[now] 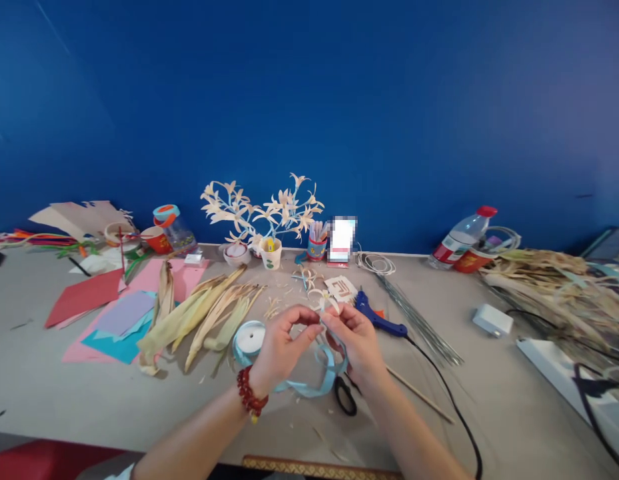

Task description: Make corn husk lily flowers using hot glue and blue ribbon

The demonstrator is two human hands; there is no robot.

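Note:
My left hand [288, 343] and my right hand [356, 341] meet in front of me, thumbs and fingertips pinched together. Between the fingertips a small pale flower [330, 303], which looks made of corn husk, pokes up; its base is hidden by the fingers. Light-blue ribbon [309, 388] loops below the hands and passes by my right palm. Its roll [250, 337] lies just left of my left hand. Scissors with black handles [345, 396] rest partly under my right hand. A blue glue gun [379, 316] lies just beyond it.
Corn husks [199, 317] and coloured paper [122, 323] spread out left. Finished flower sprays [284, 207] stand in cups at the back, beside a propped phone [342, 239]. Right are wires [424, 323], a thin stick [422, 395], a bottle [462, 240] and a power strip [559, 373].

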